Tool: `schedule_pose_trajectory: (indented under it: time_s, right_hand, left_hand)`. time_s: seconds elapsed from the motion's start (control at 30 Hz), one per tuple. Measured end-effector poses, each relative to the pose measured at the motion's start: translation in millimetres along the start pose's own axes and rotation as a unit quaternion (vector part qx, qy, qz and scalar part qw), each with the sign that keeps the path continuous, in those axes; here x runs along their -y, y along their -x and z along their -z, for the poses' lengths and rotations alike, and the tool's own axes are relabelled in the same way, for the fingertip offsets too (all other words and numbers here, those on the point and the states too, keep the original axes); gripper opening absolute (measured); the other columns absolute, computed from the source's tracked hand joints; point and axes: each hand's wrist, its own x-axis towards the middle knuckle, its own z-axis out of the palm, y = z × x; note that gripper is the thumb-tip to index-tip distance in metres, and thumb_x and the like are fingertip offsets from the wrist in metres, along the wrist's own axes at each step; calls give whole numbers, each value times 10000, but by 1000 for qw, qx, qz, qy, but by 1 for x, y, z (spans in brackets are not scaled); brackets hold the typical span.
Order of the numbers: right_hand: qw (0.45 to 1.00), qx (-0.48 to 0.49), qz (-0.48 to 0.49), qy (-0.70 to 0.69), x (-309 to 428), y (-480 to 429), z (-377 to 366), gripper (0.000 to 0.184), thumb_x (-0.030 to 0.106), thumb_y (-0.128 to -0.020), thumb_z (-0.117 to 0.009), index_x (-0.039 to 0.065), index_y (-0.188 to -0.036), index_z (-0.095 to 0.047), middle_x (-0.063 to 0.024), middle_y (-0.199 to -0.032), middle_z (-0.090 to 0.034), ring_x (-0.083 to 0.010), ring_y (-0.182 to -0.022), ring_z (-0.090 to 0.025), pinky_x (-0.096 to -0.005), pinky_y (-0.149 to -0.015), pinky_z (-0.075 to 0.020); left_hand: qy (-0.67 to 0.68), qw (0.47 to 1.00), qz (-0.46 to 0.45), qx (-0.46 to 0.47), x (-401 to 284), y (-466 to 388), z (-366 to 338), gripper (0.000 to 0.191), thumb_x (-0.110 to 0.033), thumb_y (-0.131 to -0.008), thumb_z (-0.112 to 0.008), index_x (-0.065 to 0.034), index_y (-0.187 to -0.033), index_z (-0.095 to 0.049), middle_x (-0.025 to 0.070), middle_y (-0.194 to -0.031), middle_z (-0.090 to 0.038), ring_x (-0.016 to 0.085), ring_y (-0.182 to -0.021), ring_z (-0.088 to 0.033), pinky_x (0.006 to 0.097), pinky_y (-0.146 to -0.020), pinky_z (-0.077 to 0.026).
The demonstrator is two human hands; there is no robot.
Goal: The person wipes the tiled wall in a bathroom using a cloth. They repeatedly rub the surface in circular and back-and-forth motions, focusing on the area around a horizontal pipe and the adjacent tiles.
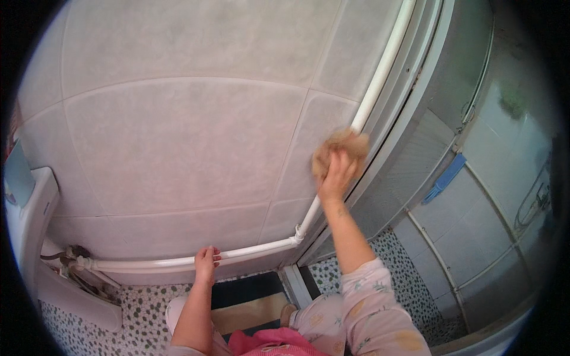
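Note:
My right hand (339, 175) presses a tan cloth (342, 149) around the upright white pipe (378, 78), beside the metal door frame; the cloth is slightly blurred. Lower left, my left hand (207, 262) is at the horizontal white pipe (147, 263), its fingers bent near the pipe; whether they touch or grip it I cannot tell. An elbow fitting (297, 238) joins the two pipes at the corner. Behind them rises a wall of large pale tiles (187, 147).
A white basin (43, 196) stands at the left, with a valve (75, 258) close by. A striped mat (249, 311) lies on the pebble-patterned floor (142, 307). Right of the door frame (414, 98), a blue brush-like object (445, 178) hangs by more pipes (436, 249).

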Motion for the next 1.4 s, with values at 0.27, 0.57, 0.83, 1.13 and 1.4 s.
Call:
schedule_pose_trajectory:
  time_s: [0.27,0.57,0.83,1.13,1.4]
  right_hand:
    - [937,338,66,-55,-1,149,12,602,185,-708,-683,139,-1273,-479,-114,-1293,-350,-423,-1186,-312,-520,-1042,-279]
    - [993,94,67,-9,-28,-93,54,833,131,-659,-743,177,-1374,-317,-181,-1407,-228,-429,-1265,-272,-542,-1052,-260]
    - [966,-234,93,-67,-23,-316,102,797,173,-783,-694,24,-1411,-227,-217,-1467,-199,-373,-1348,-240,-427,-1101,-257]
    - [974,-194,42,-113,16,-297,44,513,146,-843,-569,158,-1343,-451,-108,-1427,-374,-307,-1331,-306,-411,-1103,-250]
    - [701,225,-331,-590,57,-48,10,608,272,-892,-567,117,-1423,-315,-117,-1468,-238,-293,-1353,-233,-383,-1090,-255]
  left_hand:
    - [-13,1000,12,-13,7,-4,20,205,-271,-930,-494,-88,-916,-584,35,-841,-632,131,-713,-584,280,-598,-440]
    - [14,1000,9,-25,0,-3,25,200,-257,-918,-503,-75,-931,-586,38,-857,-629,139,-703,-594,275,-587,-439]
    - [19,999,5,-37,-7,-8,25,202,-255,-930,-493,-72,-940,-579,46,-870,-633,153,-720,-606,275,-593,-457]
    - [33,999,-5,-32,-14,-9,29,207,-258,-939,-484,-75,-956,-580,51,-874,-641,150,-722,-606,282,-609,-468]
    - [45,998,3,-41,-8,-8,28,221,-259,-932,-495,-59,-925,-590,47,-840,-640,136,-702,-601,265,-587,-450]
